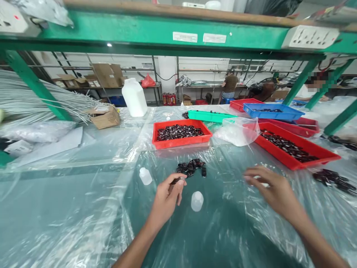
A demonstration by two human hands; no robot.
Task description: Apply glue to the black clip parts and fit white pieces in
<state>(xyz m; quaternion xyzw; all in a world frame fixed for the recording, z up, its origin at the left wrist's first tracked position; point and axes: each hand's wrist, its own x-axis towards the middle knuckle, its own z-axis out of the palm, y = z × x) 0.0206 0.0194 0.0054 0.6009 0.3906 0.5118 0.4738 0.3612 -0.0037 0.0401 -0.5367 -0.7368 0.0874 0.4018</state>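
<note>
My left hand (169, 195) pinches a small black plastic piece (175, 181) between thumb and fingers; the hand covers most of it. Just beyond lies a loose pile of similar black pieces (192, 166) on the plastic-covered table. Over on the right, my right hand (272, 188) is above small white bits (260, 166) scattered on the sheet. Its thumb and fingertips come close together, and whatever they hold is too small to make out. A small translucent bottle (197, 201) stands between the hands, and a white squeeze bottle (145, 176) is left of my left hand.
Red trays of black pieces stand behind the pile (182, 141) and at the right (295, 163). Between them are a green tray (209, 116) and a clear bag (237, 132). A blue tray (273, 113), a white jug (134, 97) and green shelf posts (340, 119) stand farther out.
</note>
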